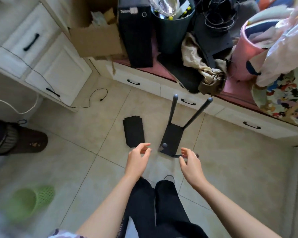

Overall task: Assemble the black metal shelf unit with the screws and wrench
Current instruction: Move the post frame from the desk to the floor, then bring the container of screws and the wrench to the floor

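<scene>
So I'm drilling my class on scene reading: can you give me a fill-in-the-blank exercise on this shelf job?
1. The loose black panels lie flat on the ____.
2. The shelf on the floor has ____ poles pointing toward the drawers.
3. The left hand and right hand hold ____.
4. The basket at lower left is ____ in colour.

Missing words: floor; two; nothing; green

Cluttered home room, white drawers (41, 54), laundry pile (282, 48)

The black box (136, 31) bears white lettering, blurred, perhaps "Tailory".
</scene>
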{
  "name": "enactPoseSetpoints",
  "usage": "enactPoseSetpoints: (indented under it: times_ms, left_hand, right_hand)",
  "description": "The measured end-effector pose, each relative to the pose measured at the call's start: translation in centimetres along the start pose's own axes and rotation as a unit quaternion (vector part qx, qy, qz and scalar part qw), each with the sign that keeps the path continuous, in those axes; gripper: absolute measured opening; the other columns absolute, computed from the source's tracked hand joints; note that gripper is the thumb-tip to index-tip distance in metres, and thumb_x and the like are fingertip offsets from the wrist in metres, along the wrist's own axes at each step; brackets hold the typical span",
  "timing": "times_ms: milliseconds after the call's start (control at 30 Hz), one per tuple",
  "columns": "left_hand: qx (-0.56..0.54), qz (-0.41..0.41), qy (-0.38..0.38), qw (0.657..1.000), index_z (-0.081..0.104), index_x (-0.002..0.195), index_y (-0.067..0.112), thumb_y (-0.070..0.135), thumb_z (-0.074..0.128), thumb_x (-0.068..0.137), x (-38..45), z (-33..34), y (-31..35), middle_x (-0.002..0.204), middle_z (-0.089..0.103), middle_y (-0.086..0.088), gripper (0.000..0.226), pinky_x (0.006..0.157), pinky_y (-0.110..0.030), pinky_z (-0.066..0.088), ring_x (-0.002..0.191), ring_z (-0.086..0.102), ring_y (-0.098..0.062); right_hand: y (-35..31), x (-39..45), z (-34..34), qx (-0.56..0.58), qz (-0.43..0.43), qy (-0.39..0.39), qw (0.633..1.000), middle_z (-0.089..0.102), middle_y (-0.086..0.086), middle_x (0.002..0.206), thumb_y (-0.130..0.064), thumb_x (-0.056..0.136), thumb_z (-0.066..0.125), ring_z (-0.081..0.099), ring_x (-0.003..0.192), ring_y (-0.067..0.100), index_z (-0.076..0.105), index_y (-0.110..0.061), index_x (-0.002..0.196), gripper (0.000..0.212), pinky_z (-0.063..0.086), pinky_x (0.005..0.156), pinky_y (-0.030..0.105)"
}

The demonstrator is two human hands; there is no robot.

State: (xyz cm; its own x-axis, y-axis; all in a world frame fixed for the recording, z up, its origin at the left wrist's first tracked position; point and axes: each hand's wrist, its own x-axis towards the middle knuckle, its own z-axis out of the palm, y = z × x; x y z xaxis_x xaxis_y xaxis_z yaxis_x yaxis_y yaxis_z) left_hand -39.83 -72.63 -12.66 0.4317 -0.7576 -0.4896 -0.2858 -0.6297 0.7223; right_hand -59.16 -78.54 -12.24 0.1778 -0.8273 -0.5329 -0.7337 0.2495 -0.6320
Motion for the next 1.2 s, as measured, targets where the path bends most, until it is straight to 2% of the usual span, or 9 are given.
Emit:
enactPoseSetpoints:
  times_ms: [100,233,333,433,567,700,833,1000,1200]
  left_hand:
    - [0.033,0.005,0.041,0.999,0.065,0.12,0.036,0.031,0.056,0.101,-2.7,-3.7,-0.6,0.102,0.07,0.017,0.022,0.071,-0.002,0.041,0.096,0.059,0.009]
    - [0.06,-0.001,0.099,0.993,0.064,0.124,0.034,0.031,0.052,0.102,-5.9,-8.7,-2.3,0.105,0.068,0.015,0.025,0.082,-0.022,0.053,0.095,0.061,0.001]
    - [0.068,-0.025,0.147,0.986,0.062,0.127,0.033,0.033,0.05,0.103,-8.1,-12.4,-4.5,0.109,0.067,0.012,0.027,0.079,-0.023,0.052,0.094,0.061,-0.004]
    - [0.085,-0.044,0.187,0.978,0.061,0.129,0.032,0.034,0.049,0.103,-10.3,-16.3,-7.2,0.11,0.065,0.012,0.029,0.071,-0.018,0.046,0.092,0.06,-0.005]
    - [0.109,-0.065,0.238,0.963,0.062,0.131,0.028,0.033,0.049,0.103,-13.0,-22.4,-10.7,0.101,0.059,0.019,0.031,0.071,-0.021,0.044,0.096,0.057,-0.006]
    - [0.157,-0.066,0.297,0.94,0.063,0.13,0.025,0.032,0.051,0.103,-15.0,-28.9,-14.2,0.109,0.069,0.013,0.031,0.068,-0.019,0.04,0.104,0.061,-0.01]
    - [0.164,-0.086,0.344,0.92,0.065,0.128,0.019,0.028,0.054,0.102,-16.8,-34.3,-17.2,0.11,0.073,0.004,0.03,0.072,-0.03,0.049,0.103,0.064,-0.018]
    - [0.162,-0.129,0.412,0.888,0.071,0.117,0.014,0.021,0.067,0.094,-18.7,-40.4,-20.4,0.098,0.076,-0.003,0.024,0.065,-0.034,0.052,0.095,0.068,-0.026]
    - [0.161,-0.19,0.473,0.845,0.075,0.103,0.012,0.017,0.075,0.088,-19.3,-47.4,-23.1,0.082,0.072,-0.011,0.016,0.059,-0.04,0.054,0.08,0.069,-0.032]
  right_hand:
    - [-3.5,-1.6,1.9,-0.021,-0.051,-0.034,0.998,0.056,0.003,0.133,-0.016,0.1,0.052,0.055,0.123,0.018,0.051,-0.014,0.133,0.034,0.044,0.106,0.035]
    - [-7.9,-3.4,5.2,-0.097,-0.15,-0.097,0.979,0.054,-0.001,0.135,-0.02,0.1,0.051,0.051,0.126,0.013,0.051,-0.016,0.134,0.035,0.039,0.107,0.027]
    - [-11.5,-4.7,8.0,-0.137,-0.202,-0.139,0.96,0.05,-0.002,0.139,-0.024,0.101,0.048,0.048,0.129,0.013,0.047,-0.017,0.138,0.037,0.037,0.108,0.025]
    - [-15.3,-6.1,11.4,-0.195,-0.269,-0.165,0.929,0.048,-0.003,0.14,-0.026,0.102,0.045,0.047,0.129,0.012,0.045,-0.017,0.14,0.039,0.036,0.107,0.023]
    - [-21.0,-8.2,16.8,-0.248,-0.355,-0.195,0.88,0.048,-0.002,0.14,-0.026,0.103,0.044,0.043,0.129,0.014,0.042,-0.016,0.143,0.041,0.035,0.106,0.023]
    - [-26.7,-10.6,23.0,-0.307,-0.438,-0.221,0.816,0.048,0.0,0.14,-0.029,0.104,0.041,0.042,0.127,0.02,0.039,-0.014,0.145,0.043,0.036,0.105,0.028]
    - [-32.1,-12.8,28.4,-0.33,-0.477,-0.238,0.779,0.047,0.001,0.14,-0.028,0.104,0.039,0.041,0.126,0.022,0.037,-0.014,0.146,0.044,0.037,0.105,0.033]
    - [-38.4,-15.3,34.2,-0.33,-0.523,-0.27,0.738,0.047,0.002,0.141,-0.027,0.103,0.04,0.04,0.128,0.023,0.038,-0.013,0.146,0.045,0.036,0.106,0.035]
    - [-45.2,-16.9,40.7,-0.337,-0.569,-0.291,0.691,0.051,0.006,0.133,-0.026,0.102,0.041,0.043,0.122,0.026,0.044,-0.01,0.138,0.039,0.04,0.1,0.04]
